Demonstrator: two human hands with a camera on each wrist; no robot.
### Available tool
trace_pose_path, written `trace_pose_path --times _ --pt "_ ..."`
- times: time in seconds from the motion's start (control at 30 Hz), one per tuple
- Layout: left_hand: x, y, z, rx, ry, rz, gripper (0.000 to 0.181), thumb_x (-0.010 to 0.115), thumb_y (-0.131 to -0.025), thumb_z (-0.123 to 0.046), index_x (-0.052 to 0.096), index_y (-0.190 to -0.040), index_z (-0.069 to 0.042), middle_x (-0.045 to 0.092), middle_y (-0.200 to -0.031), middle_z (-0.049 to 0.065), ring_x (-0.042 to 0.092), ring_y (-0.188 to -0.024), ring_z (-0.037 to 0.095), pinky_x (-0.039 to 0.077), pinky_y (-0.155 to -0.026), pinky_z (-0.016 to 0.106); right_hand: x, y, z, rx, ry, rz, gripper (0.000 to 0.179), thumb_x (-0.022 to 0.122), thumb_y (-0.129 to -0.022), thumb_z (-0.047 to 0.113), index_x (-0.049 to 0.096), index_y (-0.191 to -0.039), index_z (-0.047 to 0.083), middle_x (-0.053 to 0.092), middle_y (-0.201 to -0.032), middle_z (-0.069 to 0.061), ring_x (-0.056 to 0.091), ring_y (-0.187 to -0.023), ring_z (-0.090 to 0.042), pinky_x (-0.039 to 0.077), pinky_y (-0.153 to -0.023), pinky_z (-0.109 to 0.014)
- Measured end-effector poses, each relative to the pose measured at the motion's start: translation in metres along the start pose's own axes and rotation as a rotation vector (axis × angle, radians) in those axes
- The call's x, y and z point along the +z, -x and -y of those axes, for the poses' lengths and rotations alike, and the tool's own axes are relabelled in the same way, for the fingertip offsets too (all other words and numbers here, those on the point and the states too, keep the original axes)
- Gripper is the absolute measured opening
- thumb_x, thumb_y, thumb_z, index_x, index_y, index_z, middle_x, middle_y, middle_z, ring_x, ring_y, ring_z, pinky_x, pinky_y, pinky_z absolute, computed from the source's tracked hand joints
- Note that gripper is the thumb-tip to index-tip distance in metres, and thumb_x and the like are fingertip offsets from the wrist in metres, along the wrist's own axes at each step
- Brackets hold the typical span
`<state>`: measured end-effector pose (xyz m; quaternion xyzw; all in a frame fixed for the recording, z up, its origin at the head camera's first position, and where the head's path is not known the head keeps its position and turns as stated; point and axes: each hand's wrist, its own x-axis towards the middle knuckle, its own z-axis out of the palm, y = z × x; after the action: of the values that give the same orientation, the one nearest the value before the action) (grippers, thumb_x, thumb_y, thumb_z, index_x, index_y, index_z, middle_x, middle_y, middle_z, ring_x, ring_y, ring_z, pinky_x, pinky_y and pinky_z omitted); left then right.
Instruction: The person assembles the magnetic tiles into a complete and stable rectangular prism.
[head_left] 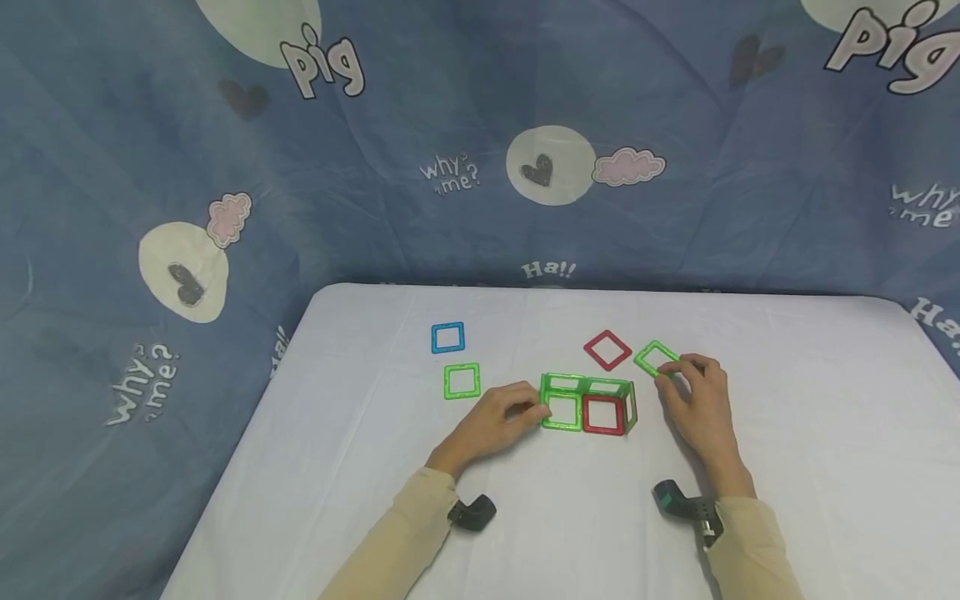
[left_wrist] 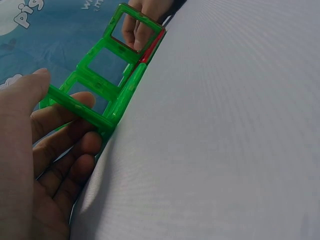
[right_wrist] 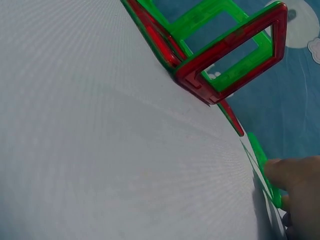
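A double box frame of magnetic tiles (head_left: 564, 430), green with a red square at the front right, stands on the white table. At its left end my left hand (head_left: 501, 419) grips the green end tile (left_wrist: 80, 109), thumb on one side and fingers on the other. My right hand (head_left: 699, 408) pinches a loose green square magnetic tile (head_left: 643, 353) by its near corner, to the right of and behind the box. In the right wrist view this tile (right_wrist: 258, 152) is tilted up from the table, partly hidden by the fingers.
Flat behind the box lies a red square tile (head_left: 592, 361), close to the held one. To the left are a blue square tile (head_left: 447, 350) and another green square tile (head_left: 461, 396). A patterned blue cloth (head_left: 405, 225) hangs behind the table's far edge.
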<state>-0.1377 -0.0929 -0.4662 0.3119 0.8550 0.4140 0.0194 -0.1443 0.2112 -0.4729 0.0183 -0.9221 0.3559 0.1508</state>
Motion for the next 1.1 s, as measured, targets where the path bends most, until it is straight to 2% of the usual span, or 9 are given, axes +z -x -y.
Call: trace_pose_path --times 0.17,0.3,0.37,0.5,0.63,0.77,0.9,1.1 --pt "-0.0006 0.0004 -0.0003 -0.001 -0.002 -0.002 0.018 0.046 -0.088 -0.043 0.058 -0.089 -0.031 0.055 -0.084 -0.019 0.050 -0.078 -0.002 0.043 -0.078 0.017 -0.0006 0.0003 0.0010 0.011 -0.005 -0.026 0.020 0.052 -0.089 0.023 0.059 -0.099 0.006 0.045 -0.121 -0.018 0.037 -0.116 -0.037 0.030 -0.095 -0.055" --pt "-0.0012 0.0005 -0.0013 -0.007 0.002 0.001 0.018 0.047 -0.089 -0.042 0.059 -0.089 -0.029 0.055 -0.084 -0.019 0.050 -0.078 -0.002 0.043 -0.078 0.017 -0.0013 0.0000 0.0010 0.027 -0.035 -0.083 0.022 0.051 -0.090 0.024 0.059 -0.099 0.007 0.052 -0.114 -0.013 0.043 -0.112 -0.032 0.032 -0.095 -0.051" --pt "-0.0012 0.0004 -0.0017 -0.012 0.002 0.003 0.018 0.047 -0.089 -0.042 0.059 -0.089 -0.028 0.054 -0.084 -0.020 0.049 -0.079 -0.002 0.043 -0.079 0.017 -0.0018 -0.0002 0.0009 0.036 -0.061 -0.125 0.023 0.050 -0.090 0.026 0.059 -0.099 0.007 0.054 -0.109 -0.010 0.047 -0.107 -0.028 0.037 -0.092 -0.046" --pt "-0.0003 0.0005 -0.0010 -0.023 -0.003 0.008 0.020 0.046 -0.088 -0.044 0.059 -0.089 -0.029 0.054 -0.084 -0.019 0.049 -0.079 -0.001 0.043 -0.079 0.018 -0.0022 -0.0007 0.0000 0.067 -0.108 -0.228 0.026 0.050 -0.090 0.028 0.060 -0.099 0.006 0.058 -0.100 -0.006 0.052 -0.092 -0.010 0.045 -0.080 -0.023" --pt "0.0004 0.0006 -0.0001 -0.019 -0.001 0.007 0.021 0.045 -0.088 -0.045 0.059 -0.090 -0.029 0.054 -0.084 -0.019 0.049 -0.080 -0.001 0.043 -0.079 0.018 -0.0027 -0.0012 -0.0030 0.129 -0.204 -0.305 0.027 0.049 -0.090 0.030 0.061 -0.100 0.008 0.060 -0.093 0.001 0.050 -0.077 0.005 0.040 -0.065 -0.005" --pt "0.0001 0.0000 0.0000 -0.001 0.004 0.001 0.020 0.046 -0.089 -0.043 0.059 -0.089 -0.028 0.054 -0.084 -0.019 0.049 -0.079 -0.001 0.043 -0.078 0.017 -0.0044 -0.0021 -0.0057 0.227 -0.329 -0.296 0.029 0.048 -0.090 0.033 0.059 -0.103 0.009 0.058 -0.086 0.008 0.053 -0.069 0.006 0.042 -0.061 -0.005" --pt "-0.0004 -0.0003 -0.0001 0.012 0.008 -0.002 0.019 0.047 -0.089 -0.041 0.059 -0.089 -0.027 0.054 -0.083 -0.019 0.049 -0.078 -0.001 0.043 -0.078 0.017 -0.0073 -0.0031 -0.0042 0.305 -0.428 -0.283 0.031 0.048 -0.090 0.031 0.058 -0.105 0.006 0.057 -0.079 0.011 0.055 -0.070 0.003 0.043 -0.063 -0.006" --pt "-0.0002 0.0001 -0.0004 0.008 0.007 -0.006 0.020 0.047 -0.089 -0.042 0.060 -0.088 -0.026 0.054 -0.083 -0.019 0.049 -0.078 -0.001 0.043 -0.078 0.017 -0.0086 -0.0029 -0.0024 0.332 -0.506 -0.294 0.032 0.049 -0.090 0.030 0.057 -0.105 0.004 0.057 -0.082 0.009 0.057 -0.073 0.001 0.045 -0.068 -0.006"
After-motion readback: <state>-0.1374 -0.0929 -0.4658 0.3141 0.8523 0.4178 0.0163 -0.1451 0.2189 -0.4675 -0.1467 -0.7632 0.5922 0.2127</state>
